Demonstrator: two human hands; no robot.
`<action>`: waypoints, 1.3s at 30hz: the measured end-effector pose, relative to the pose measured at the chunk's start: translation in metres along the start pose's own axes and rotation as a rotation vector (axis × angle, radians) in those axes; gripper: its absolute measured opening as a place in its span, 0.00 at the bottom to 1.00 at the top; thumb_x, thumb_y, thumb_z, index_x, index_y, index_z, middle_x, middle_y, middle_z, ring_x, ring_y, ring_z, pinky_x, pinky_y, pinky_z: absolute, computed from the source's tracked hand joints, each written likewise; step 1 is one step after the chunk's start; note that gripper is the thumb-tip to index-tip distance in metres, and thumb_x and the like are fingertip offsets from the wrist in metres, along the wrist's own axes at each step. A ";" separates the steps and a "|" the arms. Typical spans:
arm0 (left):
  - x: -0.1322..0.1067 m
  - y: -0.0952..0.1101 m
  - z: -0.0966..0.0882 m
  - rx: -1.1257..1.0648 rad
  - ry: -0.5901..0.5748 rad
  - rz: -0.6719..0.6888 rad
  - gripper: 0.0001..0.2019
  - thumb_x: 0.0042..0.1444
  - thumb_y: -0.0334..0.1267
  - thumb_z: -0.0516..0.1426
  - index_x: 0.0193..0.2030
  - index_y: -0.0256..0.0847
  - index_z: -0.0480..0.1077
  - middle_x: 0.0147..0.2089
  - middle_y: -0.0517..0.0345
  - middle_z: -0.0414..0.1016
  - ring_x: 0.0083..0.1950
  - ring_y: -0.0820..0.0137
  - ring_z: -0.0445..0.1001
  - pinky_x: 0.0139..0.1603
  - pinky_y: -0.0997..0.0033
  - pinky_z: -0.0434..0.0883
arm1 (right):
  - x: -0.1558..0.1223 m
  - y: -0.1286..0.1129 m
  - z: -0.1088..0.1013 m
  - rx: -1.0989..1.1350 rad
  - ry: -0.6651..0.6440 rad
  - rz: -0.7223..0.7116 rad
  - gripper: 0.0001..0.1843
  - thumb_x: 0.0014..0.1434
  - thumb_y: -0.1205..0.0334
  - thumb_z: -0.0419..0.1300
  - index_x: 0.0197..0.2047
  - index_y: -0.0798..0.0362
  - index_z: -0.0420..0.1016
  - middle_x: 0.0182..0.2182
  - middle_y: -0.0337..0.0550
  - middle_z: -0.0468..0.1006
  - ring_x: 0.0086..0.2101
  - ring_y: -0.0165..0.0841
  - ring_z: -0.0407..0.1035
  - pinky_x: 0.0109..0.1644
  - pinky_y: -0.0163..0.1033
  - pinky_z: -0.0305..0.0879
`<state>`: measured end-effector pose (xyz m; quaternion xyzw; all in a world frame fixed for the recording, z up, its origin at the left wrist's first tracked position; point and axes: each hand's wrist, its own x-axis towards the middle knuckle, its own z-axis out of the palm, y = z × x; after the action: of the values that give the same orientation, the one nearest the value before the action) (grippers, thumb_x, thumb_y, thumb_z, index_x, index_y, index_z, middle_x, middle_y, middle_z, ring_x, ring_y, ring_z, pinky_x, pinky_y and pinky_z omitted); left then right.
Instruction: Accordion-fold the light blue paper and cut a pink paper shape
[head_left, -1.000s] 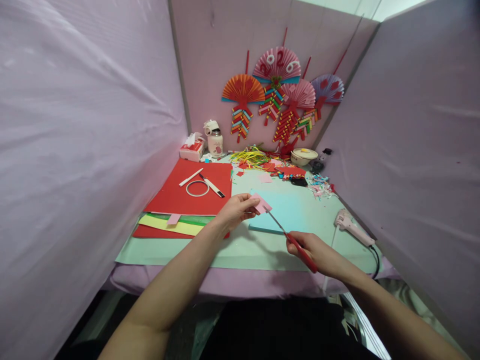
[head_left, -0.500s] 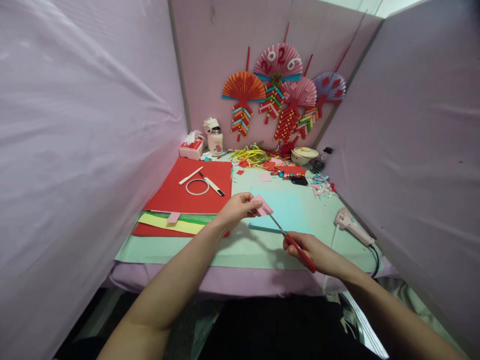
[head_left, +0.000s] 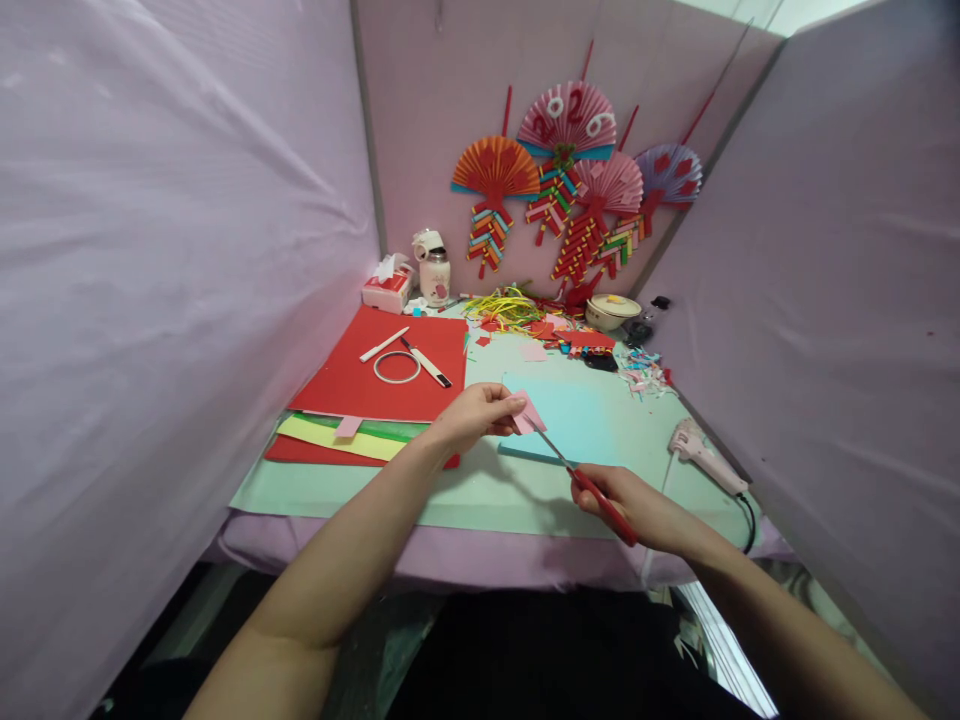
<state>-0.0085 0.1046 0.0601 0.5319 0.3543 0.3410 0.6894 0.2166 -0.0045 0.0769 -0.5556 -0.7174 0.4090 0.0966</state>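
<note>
My left hand point(head_left: 474, 416) pinches a small pink paper piece point(head_left: 528, 411) above the light blue sheet point(head_left: 592, 418). My right hand point(head_left: 634, 504) grips red-handled scissors point(head_left: 594, 487), whose blades reach up to the pink piece. Both hands hover over the pale green table mat point(head_left: 487, 490).
A red sheet point(head_left: 352, 385) at left carries a white ring point(head_left: 397, 367), a pen and a utility knife point(head_left: 424, 362), with yellow and green sheets under it. A glue gun point(head_left: 697, 449) lies right. Paper scraps point(head_left: 555, 335), a bowl point(head_left: 612, 311), a jar point(head_left: 436, 276) and a tissue box point(head_left: 387, 291) stand at the back. Paper fans point(head_left: 570, 180) hang on the wall.
The hands, pink piece and scissors stay together almost in place. The view has shifted slightly to the right.
</note>
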 end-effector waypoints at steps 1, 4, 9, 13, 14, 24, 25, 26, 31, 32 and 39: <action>0.000 0.001 0.000 0.006 0.004 -0.001 0.25 0.41 0.55 0.69 0.27 0.37 0.65 0.25 0.57 0.74 0.25 0.76 0.71 0.30 0.76 0.66 | 0.000 -0.001 0.000 0.001 -0.005 0.003 0.14 0.63 0.52 0.52 0.30 0.53 0.62 0.25 0.35 0.61 0.27 0.27 0.51 0.30 0.33 0.51; -0.001 0.002 -0.001 0.023 0.007 0.015 0.26 0.40 0.58 0.68 0.27 0.37 0.65 0.23 0.58 0.73 0.24 0.76 0.71 0.29 0.76 0.66 | -0.002 -0.002 -0.001 0.005 -0.018 0.010 0.15 0.62 0.51 0.53 0.30 0.53 0.61 0.25 0.34 0.60 0.27 0.27 0.51 0.30 0.33 0.50; 0.000 0.000 -0.002 0.058 -0.008 0.052 0.26 0.40 0.59 0.67 0.27 0.37 0.65 0.23 0.58 0.73 0.25 0.76 0.71 0.30 0.75 0.66 | -0.003 -0.002 -0.002 -0.007 -0.040 0.015 0.17 0.62 0.49 0.53 0.30 0.52 0.60 0.25 0.34 0.60 0.27 0.27 0.51 0.30 0.33 0.50; 0.000 -0.002 -0.003 0.080 -0.048 0.080 0.26 0.41 0.59 0.67 0.27 0.37 0.65 0.23 0.58 0.73 0.26 0.74 0.72 0.29 0.76 0.65 | -0.004 -0.002 -0.003 -0.024 -0.059 0.008 0.20 0.61 0.45 0.54 0.29 0.52 0.60 0.25 0.34 0.60 0.27 0.27 0.51 0.31 0.34 0.50; 0.000 -0.002 -0.004 0.091 -0.054 0.087 0.25 0.42 0.59 0.67 0.27 0.37 0.65 0.23 0.58 0.73 0.26 0.74 0.72 0.29 0.76 0.65 | -0.004 -0.002 -0.003 -0.028 -0.062 0.007 0.21 0.61 0.43 0.54 0.29 0.52 0.59 0.25 0.34 0.60 0.27 0.27 0.51 0.31 0.34 0.50; -0.001 -0.001 -0.005 0.225 -0.093 0.119 0.21 0.49 0.55 0.64 0.26 0.39 0.66 0.20 0.62 0.69 0.24 0.75 0.69 0.28 0.75 0.65 | -0.008 -0.002 -0.003 -0.074 -0.094 -0.006 0.26 0.60 0.36 0.51 0.28 0.52 0.57 0.24 0.36 0.61 0.27 0.28 0.51 0.30 0.34 0.49; -0.001 -0.001 -0.005 0.231 -0.100 0.122 0.20 0.49 0.55 0.64 0.26 0.39 0.66 0.20 0.61 0.69 0.24 0.75 0.69 0.28 0.75 0.65 | -0.009 -0.002 -0.003 -0.078 -0.096 -0.009 0.26 0.60 0.36 0.50 0.28 0.52 0.58 0.24 0.36 0.61 0.27 0.28 0.51 0.30 0.34 0.49; -0.001 -0.001 -0.006 0.236 -0.109 0.125 0.20 0.50 0.54 0.63 0.26 0.39 0.66 0.20 0.61 0.69 0.25 0.75 0.70 0.29 0.75 0.65 | -0.009 -0.002 -0.003 -0.081 -0.098 -0.011 0.26 0.60 0.36 0.50 0.28 0.52 0.58 0.24 0.36 0.62 0.27 0.28 0.52 0.30 0.34 0.49; -0.003 0.000 -0.006 0.262 -0.151 0.135 0.20 0.51 0.54 0.63 0.27 0.39 0.67 0.21 0.60 0.70 0.25 0.74 0.70 0.29 0.74 0.65 | -0.011 -0.005 -0.004 -0.094 -0.114 -0.005 0.26 0.60 0.37 0.51 0.27 0.52 0.58 0.24 0.36 0.61 0.27 0.28 0.51 0.30 0.34 0.49; -0.004 0.000 -0.006 0.270 -0.155 0.134 0.20 0.51 0.54 0.63 0.27 0.39 0.67 0.21 0.60 0.71 0.26 0.73 0.70 0.29 0.74 0.65 | -0.012 -0.005 -0.004 -0.097 -0.117 -0.005 0.26 0.60 0.36 0.51 0.27 0.52 0.58 0.24 0.36 0.61 0.27 0.28 0.51 0.30 0.34 0.49; -0.007 0.003 -0.005 0.306 -0.194 0.139 0.19 0.52 0.53 0.62 0.26 0.39 0.65 0.21 0.61 0.70 0.26 0.74 0.69 0.29 0.75 0.65 | -0.012 -0.002 -0.003 -0.098 -0.126 -0.025 0.29 0.58 0.32 0.50 0.27 0.52 0.58 0.24 0.35 0.60 0.26 0.27 0.50 0.29 0.34 0.48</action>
<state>-0.0169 0.1020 0.0629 0.6842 0.2960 0.2771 0.6062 0.2213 -0.0138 0.0845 -0.5239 -0.7479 0.4066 0.0289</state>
